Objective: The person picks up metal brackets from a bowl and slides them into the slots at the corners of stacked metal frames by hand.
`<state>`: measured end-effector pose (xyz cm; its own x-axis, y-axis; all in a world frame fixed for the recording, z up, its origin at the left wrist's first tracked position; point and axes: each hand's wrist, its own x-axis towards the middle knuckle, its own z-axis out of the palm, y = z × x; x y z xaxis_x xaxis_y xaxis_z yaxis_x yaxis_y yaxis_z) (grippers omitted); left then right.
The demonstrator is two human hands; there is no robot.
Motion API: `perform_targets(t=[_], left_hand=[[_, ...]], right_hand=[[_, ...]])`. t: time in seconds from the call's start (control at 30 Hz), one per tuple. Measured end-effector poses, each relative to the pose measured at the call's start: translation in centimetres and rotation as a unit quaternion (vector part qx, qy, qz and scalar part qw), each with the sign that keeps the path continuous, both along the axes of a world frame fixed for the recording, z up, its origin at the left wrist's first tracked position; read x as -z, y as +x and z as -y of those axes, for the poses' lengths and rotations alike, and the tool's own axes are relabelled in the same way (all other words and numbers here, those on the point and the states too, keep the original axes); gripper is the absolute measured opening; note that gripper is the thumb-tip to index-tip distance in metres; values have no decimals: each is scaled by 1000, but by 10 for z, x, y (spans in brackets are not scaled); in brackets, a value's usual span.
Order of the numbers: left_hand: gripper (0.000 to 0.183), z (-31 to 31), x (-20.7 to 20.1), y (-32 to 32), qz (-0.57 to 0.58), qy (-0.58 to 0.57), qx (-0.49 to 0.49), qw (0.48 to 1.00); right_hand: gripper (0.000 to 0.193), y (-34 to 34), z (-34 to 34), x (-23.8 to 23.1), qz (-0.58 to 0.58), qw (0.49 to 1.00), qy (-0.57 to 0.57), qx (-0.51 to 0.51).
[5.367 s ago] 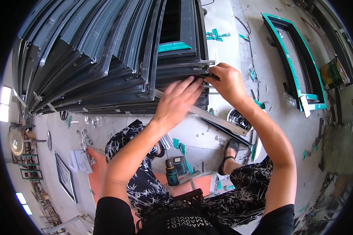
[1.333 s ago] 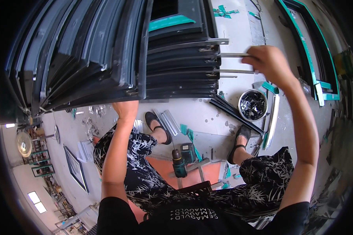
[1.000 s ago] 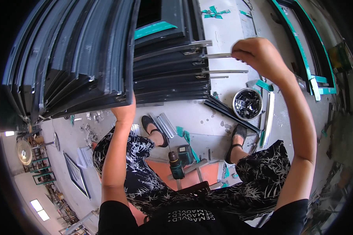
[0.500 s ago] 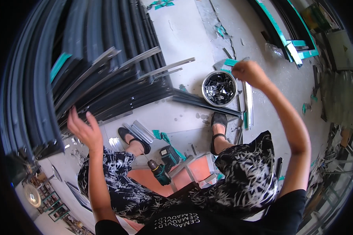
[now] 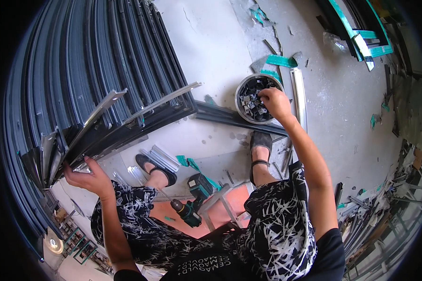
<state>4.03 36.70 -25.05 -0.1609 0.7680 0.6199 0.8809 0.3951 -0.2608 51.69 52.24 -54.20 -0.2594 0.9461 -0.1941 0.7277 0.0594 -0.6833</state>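
Note:
My right hand (image 5: 275, 105) reaches into a round metal bucket (image 5: 237, 101), its fingers pinched together over many small black and silver metal pieces (image 5: 254, 102). Whether a piece is between those fingertips is hidden. On the other side, my left hand (image 5: 91, 179) is at the near end of a stack of long dark metal profiles (image 5: 103, 56). Its thumb and fingers are apart, with the fingertips touching or very close to the profile edge. Silver strips (image 5: 97, 108) lie slanted across the stack, beside that hand.
Between my feet is a green and black cordless drill (image 5: 187, 210), on an orange-topped stool (image 5: 218, 209). Short silver profiles (image 5: 160, 158) lean by my left shoe. Green tape scraps (image 5: 282, 61) lie past the bucket. Green-edged frames (image 5: 356, 35) lie at far right.
My right hand has come down and left, from beyond the bucket's right rim into it. My left hand has shifted down and left along the stack's end. The view has turned slightly.

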Motion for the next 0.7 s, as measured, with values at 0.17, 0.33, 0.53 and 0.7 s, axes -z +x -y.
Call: perform_targets(t=[0.17,0.33,0.53,0.7], left_hand=[[62,0,-3,0,2,-15,3,1000],[62,-1,-3,5,0,-24,-13,1000],[61,-3,1,4,2,-9,5,1000],[63,-4,2,3,15,13,1,1000]], right_hand=[[14,-2,5,-10,39,995,30,84],[17,10,12,2,95,992,-12,77],[18,-20,-3,14,179,983,-15,30],[18,-20,4,24,223,971,-77,31]])
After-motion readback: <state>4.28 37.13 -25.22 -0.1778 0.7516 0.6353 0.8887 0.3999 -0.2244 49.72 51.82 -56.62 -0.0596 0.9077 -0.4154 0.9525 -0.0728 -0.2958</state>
